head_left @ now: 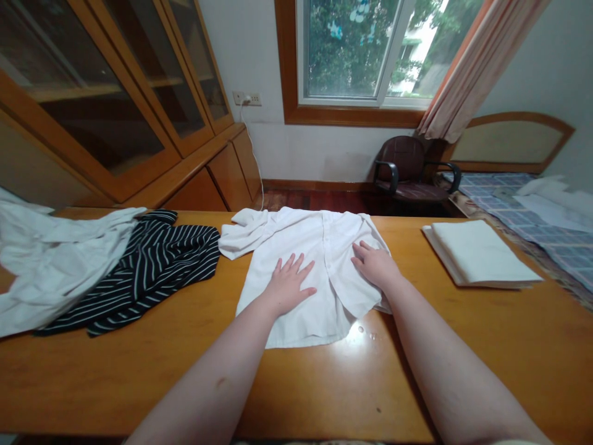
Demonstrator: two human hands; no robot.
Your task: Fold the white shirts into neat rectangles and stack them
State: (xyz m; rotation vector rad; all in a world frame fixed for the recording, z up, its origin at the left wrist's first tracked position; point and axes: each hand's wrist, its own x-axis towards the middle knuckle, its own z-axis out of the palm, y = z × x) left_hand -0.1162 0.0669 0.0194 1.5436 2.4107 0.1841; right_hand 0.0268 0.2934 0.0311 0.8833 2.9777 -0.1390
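A white shirt (319, 247) lies spread on the wooden table (139, 371) in front of me, one sleeve bunched at its upper left. My left hand (290, 285) rests flat on the shirt's left half, fingers spread. On the shirt's right half my right hand (374, 262) lies palm down, fingers stretched out together. Neither hand holds anything.
A black-and-white striped garment (152, 266) and a white garment (50, 259) lie heaped at the table's left. A folded white cloth stack (479, 252) sits at the right. Beyond the table stand a wooden cabinet (115, 111), a dark armchair (410, 170) and a bed (532, 210).
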